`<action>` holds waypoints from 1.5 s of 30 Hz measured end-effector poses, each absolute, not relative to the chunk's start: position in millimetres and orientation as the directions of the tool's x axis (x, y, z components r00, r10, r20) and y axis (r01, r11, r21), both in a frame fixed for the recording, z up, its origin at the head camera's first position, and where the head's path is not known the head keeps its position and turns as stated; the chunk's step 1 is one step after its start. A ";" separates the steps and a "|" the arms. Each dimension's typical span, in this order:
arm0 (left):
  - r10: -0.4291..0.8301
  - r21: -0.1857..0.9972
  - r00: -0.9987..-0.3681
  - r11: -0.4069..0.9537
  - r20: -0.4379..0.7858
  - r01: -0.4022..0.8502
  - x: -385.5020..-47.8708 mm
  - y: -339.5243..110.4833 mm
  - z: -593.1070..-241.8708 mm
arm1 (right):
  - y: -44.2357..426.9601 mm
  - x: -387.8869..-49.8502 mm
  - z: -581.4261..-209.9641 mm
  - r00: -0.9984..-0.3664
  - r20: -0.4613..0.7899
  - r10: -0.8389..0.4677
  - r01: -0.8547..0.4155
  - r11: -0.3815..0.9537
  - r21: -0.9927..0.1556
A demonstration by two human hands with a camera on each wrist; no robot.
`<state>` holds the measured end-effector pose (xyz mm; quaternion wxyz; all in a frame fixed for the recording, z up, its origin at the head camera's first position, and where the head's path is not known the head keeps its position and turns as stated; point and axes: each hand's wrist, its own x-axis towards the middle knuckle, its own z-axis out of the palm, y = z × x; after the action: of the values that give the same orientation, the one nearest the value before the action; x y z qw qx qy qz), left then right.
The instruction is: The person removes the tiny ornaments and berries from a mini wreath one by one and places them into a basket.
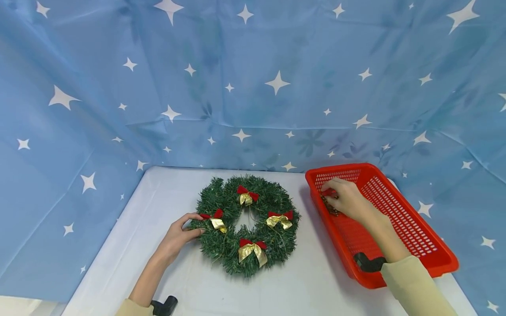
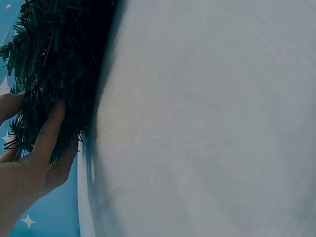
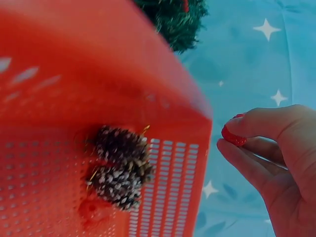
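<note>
A green wreath with red-and-gold bows, among them a front bow, lies on the white table. At its left edge my left hand holds the wreath, thumb and fingers on either side of the greenery; the left wrist view shows fingers sunk into the needles. Over the left side of the red basket my right hand pinches a small red object with a rough, glittery surface between thumb and fingertips. Fingers cover most of it. Frosted pine cones lie inside the basket.
The basket has perforated sides and stands at the table's right, angled away from the wreath. White cloth covers the table. A blue curtain with white stars rises behind and along both sides.
</note>
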<state>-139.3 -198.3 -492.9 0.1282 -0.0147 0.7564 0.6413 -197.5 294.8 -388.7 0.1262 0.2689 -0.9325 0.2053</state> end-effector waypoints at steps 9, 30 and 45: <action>0.146 0.970 -0.968 0.166 -0.204 -0.179 -140.1 -198.9 -493.6 | 317.8 -201.9 -399.5 -0.871 0.287 -0.398 -0.481 0.810 -0.335; 0.129 0.966 -0.968 0.172 -0.216 -0.193 -142.6 -200.5 -495.8 | 362.6 -216.3 -430.5 -0.942 0.094 -0.322 -0.334 0.875 -0.351; 0.120 0.964 -0.971 0.190 -0.209 -0.184 -141.8 -198.8 -496.8 | 373.3 -221.6 -446.1 -0.929 0.058 -0.366 -0.366 0.882 -0.297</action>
<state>-141.8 -198.8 -496.8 0.1194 -0.0210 0.7621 0.6360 -221.6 373.3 -446.1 -0.0001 0.1884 -0.9701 0.1532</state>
